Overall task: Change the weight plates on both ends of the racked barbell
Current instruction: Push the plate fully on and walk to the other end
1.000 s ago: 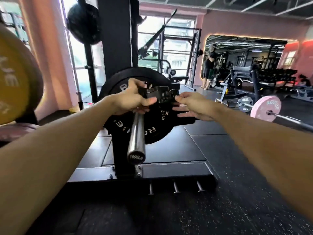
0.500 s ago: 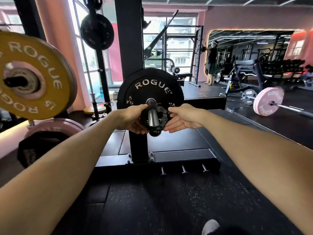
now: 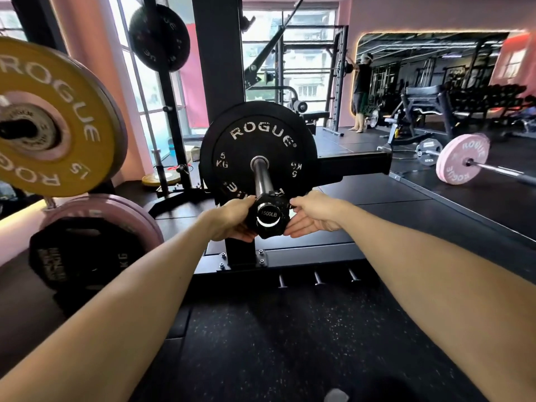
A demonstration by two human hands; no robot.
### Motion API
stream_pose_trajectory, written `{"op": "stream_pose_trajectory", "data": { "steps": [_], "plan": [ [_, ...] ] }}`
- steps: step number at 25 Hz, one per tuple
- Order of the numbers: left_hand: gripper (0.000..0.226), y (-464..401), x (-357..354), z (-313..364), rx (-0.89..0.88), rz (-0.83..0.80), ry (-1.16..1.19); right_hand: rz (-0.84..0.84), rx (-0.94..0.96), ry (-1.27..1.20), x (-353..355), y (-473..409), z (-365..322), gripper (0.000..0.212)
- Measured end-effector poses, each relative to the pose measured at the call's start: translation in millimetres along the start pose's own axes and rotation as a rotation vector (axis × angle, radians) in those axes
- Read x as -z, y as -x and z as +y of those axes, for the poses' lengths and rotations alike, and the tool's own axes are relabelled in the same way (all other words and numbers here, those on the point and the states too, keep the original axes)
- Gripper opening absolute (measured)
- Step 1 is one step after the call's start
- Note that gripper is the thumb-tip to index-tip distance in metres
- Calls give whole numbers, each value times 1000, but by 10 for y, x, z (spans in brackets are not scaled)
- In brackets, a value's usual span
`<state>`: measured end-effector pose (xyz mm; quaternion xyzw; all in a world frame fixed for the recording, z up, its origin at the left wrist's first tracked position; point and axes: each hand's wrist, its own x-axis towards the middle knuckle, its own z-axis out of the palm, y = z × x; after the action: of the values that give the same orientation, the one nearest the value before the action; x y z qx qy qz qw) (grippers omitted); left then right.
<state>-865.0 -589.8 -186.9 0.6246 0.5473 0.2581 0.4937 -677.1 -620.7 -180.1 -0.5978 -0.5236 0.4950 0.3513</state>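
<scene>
The racked barbell's steel sleeve [image 3: 261,178] points straight at me, its end cap marked 1500LB. A black Rogue 5 kg plate [image 3: 255,134] sits far down the sleeve against the rack. A black clamp collar [image 3: 270,235] rings the very tip of the sleeve, well apart from the plate. My left hand [image 3: 232,219] grips the collar's left side. My right hand [image 3: 313,216] pinches its right side, thumb on top and fingers underneath.
On storage pegs at the left hang a yellow 15 kg plate [image 3: 52,120], a pink plate [image 3: 101,210] and a black plate [image 3: 72,256]. The rack upright [image 3: 217,53] and base [image 3: 304,258] stand ahead. A pink-plated barbell [image 3: 461,158] lies at right. A person [image 3: 361,91] stands far back.
Both hands have drawn the collar along the sleeve, from beside the black plate out to the sleeve's tip. My view has stepped back and turned to face the sleeve end.
</scene>
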Motion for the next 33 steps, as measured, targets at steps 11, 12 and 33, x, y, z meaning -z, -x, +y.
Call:
{"op": "stream_pose_trajectory", "data": {
  "steps": [11, 12, 33],
  "plan": [
    [37, -742, -37, -36, -19, 45, 263, 71, 32, -41, 110, -832, 103, 41],
    [36, -829, -15, -24, -21, 42, 257, 80, 30, -39, 125, -931, 87, 39],
    [42, -3166, 520, 236, -58, 200, 293, 230, 93, -77, 517, -3239, -313, 28]
  ]
}}
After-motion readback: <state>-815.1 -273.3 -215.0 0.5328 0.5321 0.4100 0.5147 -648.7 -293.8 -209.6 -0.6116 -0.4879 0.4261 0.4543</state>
